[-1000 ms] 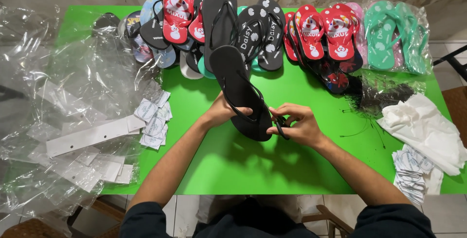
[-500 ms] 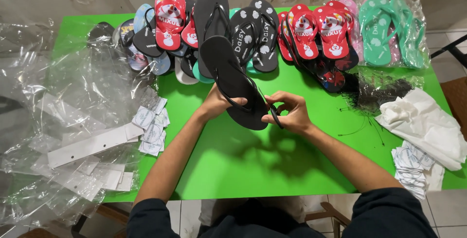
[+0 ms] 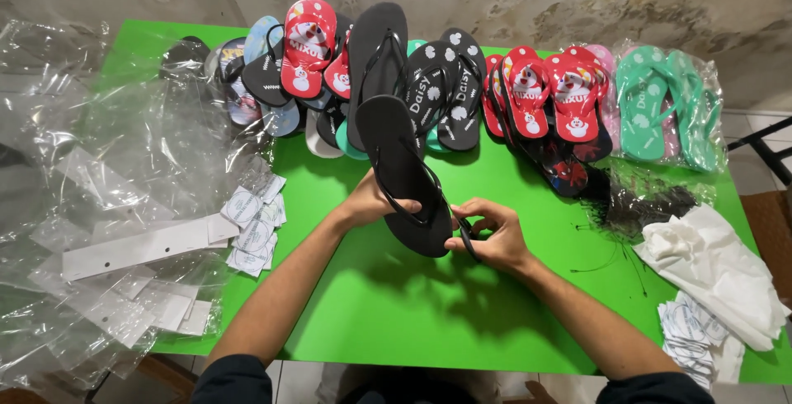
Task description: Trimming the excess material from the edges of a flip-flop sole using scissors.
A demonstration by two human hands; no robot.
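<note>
A plain black flip-flop is held tilted above the green table, toe end pointing away from me. My left hand grips its left edge near the middle, thumb on the sole. My right hand pinches the black strap at the heel end, on the sandal's right side. Behind it lies a row of flip-flops: a red pair with a cartoon print, black ones with white flowers, more red ones, and bagged teal ones.
Clear plastic bags cover the table's left side, with white cardboard header strips and small round-printed tags. A bundle of black plastic ties, white cloth and more tags lie at the right.
The view has shifted slightly. Both hands stay on the black flip-flop; the right hand has slid a little along the strap near the heel.
</note>
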